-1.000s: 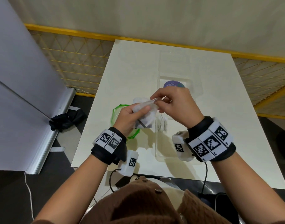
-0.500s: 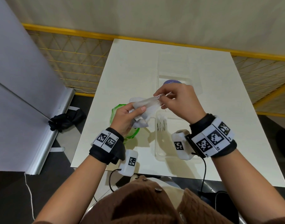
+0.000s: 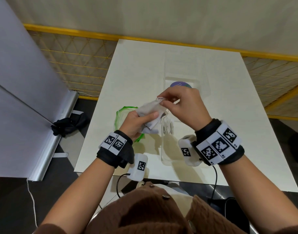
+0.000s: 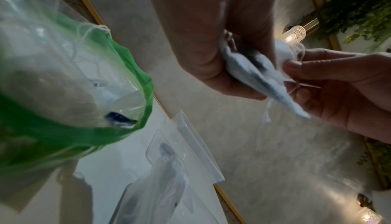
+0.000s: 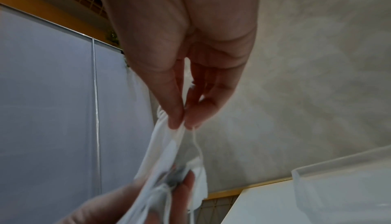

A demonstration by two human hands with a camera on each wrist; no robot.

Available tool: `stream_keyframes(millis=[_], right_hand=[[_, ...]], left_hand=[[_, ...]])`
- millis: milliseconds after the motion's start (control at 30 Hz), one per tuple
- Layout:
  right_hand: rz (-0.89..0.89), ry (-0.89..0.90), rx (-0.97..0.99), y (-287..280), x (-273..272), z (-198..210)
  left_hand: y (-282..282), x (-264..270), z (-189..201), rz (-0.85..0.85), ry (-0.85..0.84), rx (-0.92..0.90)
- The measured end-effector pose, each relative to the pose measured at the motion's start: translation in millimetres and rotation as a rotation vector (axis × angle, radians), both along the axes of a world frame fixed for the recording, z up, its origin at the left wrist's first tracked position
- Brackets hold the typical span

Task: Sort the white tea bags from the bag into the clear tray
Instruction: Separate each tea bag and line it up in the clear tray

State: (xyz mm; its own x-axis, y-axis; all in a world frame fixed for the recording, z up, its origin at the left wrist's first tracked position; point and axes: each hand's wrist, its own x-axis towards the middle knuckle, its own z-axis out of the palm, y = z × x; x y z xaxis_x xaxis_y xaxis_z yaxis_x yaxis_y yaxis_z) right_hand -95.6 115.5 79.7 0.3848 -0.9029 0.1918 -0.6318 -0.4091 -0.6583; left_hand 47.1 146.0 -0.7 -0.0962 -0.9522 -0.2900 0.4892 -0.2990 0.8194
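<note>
My left hand (image 3: 139, 119) grips a bunch of white tea bags (image 3: 150, 109) above the table, and its fingers curl round the bunch (image 4: 253, 70) in the left wrist view. My right hand (image 3: 163, 103) pinches the top of one bag between thumb and forefinger, and a thin string hangs from that pinch (image 5: 180, 127). A clear plastic bag with a green rim (image 3: 123, 114) lies on the table under my left hand, with more tea bags inside (image 4: 74, 80). The clear tray (image 3: 163, 149) lies below my right hand and holds a few tea bags (image 3: 167, 128).
A round purple label (image 3: 179, 84) shows through the tray's far end. The white table (image 3: 144, 65) ends at a near edge by my wrists. A grey panel (image 3: 18, 81) stands at the left with a black cloth (image 3: 68, 124) on the floor.
Both hands have stayed raised together over the bag and tray. My right hand has shifted its pinch along the top of the bunch, towards the left hand.
</note>
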Motion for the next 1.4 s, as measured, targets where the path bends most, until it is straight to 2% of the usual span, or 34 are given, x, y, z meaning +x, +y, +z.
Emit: stream_keyframes(millis=[233, 333, 467, 567, 800, 1000, 1167, 1400], right_hand=[[0.045, 0.027, -0.121, 2.0, 0.6, 0.5], [0.037, 0.048, -0.142, 2.0, -0.4, 0.0], [0.021, 0.063, -0.165, 0.8, -4.0, 3.6], [0.017, 0.103, -0.121, -0.8, -6.2, 3.4], [-0.074, -0.003, 0.002, 1.5, -13.2, 8.3], [-0.079, 0.040, 0.051, 2.5, -13.2, 13.2], [-0.136, -0.091, 0.146, 0.9, -18.1, 9.5], [-0.081, -0.107, 0.262, -1.7, -22.9, 11.0]], left_hand=[[1.0, -6.3, -4.4, 0.043, -0.011, 0.043], [0.8, -6.3, -1.8, 0.037, 0.034, 0.022], [2.1, -2.2, -2.4, 0.112, 0.111, -0.005], [1.0, 0.7, -6.2, 0.107, 0.139, -0.005], [-2.6, -2.2, -11.8, 0.119, 0.094, -0.010], [-5.9, -1.1, -17.3, 0.149, 0.165, 0.005], [-7.0, -2.2, -17.5, 0.167, 0.128, 0.036], [-9.8, -5.1, -22.7, 0.169, 0.116, 0.070]])
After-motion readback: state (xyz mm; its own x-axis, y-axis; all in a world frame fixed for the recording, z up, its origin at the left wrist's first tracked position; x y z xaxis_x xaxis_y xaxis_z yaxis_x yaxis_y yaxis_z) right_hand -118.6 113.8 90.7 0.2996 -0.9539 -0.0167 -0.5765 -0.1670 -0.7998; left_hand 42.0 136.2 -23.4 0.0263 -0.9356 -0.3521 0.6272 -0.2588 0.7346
